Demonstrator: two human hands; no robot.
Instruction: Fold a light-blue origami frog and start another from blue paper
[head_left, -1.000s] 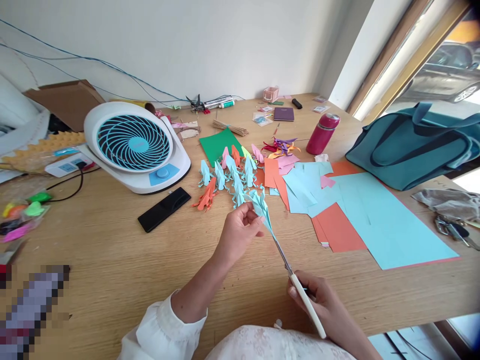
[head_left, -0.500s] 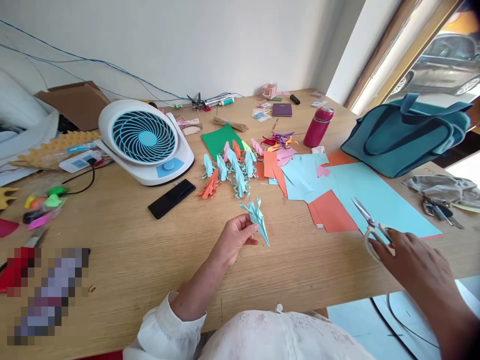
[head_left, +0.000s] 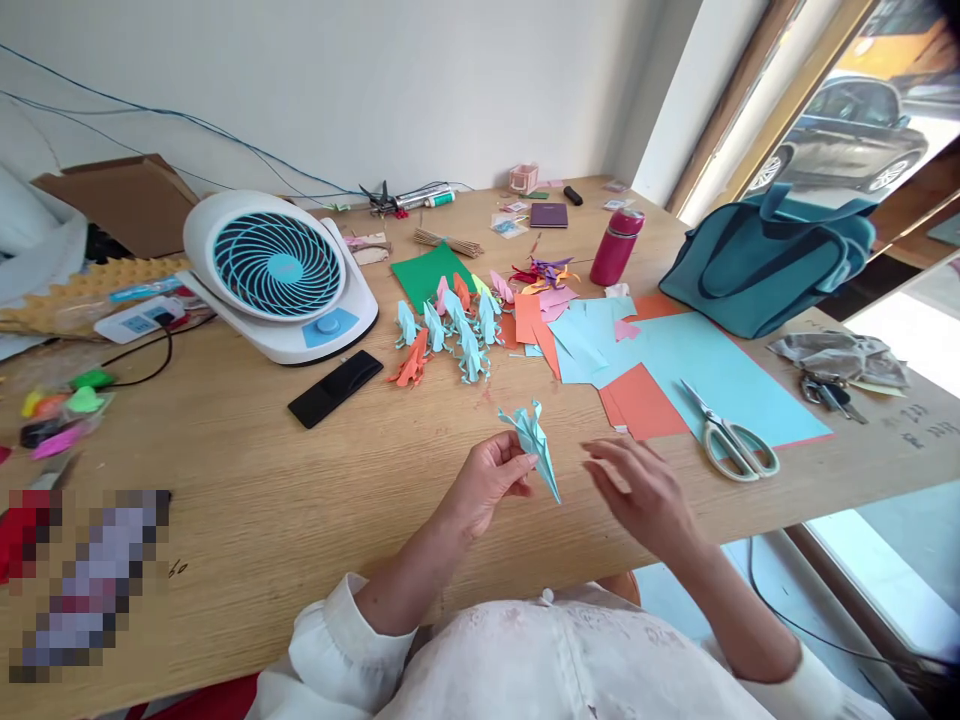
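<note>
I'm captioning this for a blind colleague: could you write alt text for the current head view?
A person's left hand pinches a folded light-blue paper figure above a wooden table; the open right hand hovers nearby. White-handled metal scissors lie partly on a light-blue paper sheet, and multicoloured folded paper figures cluster beyond.

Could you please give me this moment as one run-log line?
left hand: pinching light-blue folded paper | right hand: open, nothing held | scissors: lying partly on light-blue sheet | paper figures: grouped on table
</note>
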